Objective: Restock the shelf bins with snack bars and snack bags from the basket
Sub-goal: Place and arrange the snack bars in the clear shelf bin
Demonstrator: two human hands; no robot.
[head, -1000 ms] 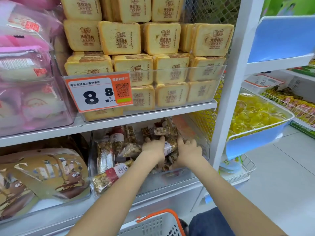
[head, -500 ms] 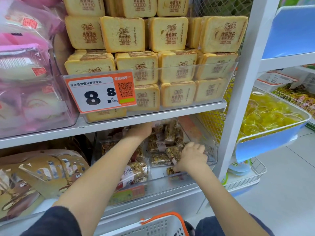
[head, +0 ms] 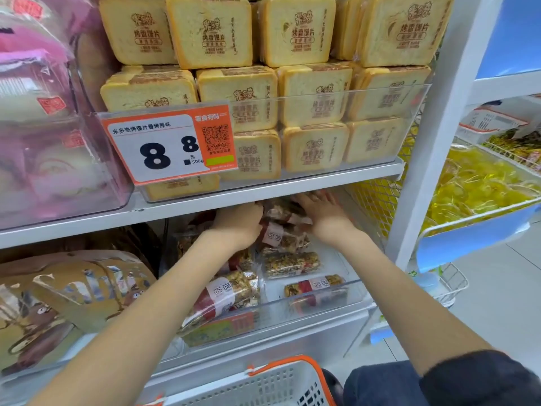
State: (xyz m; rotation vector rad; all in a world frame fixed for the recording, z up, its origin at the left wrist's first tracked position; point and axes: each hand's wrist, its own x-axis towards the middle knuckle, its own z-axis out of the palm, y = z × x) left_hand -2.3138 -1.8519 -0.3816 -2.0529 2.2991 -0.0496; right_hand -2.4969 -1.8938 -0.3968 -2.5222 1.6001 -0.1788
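Lower shelf, clear bin (head: 336, 291) holding wrapped snack bars (head: 289, 263). Left hand (head: 240, 224) and right hand (head: 322, 213) deep among rear bars, fingertips hidden by upper shelf (head: 205, 205); grip indeterminate. Above: toast-slice packs (head: 314, 95), price tag (head: 167, 145) reading "8.8", "500g". Basket (head: 263, 382) below.
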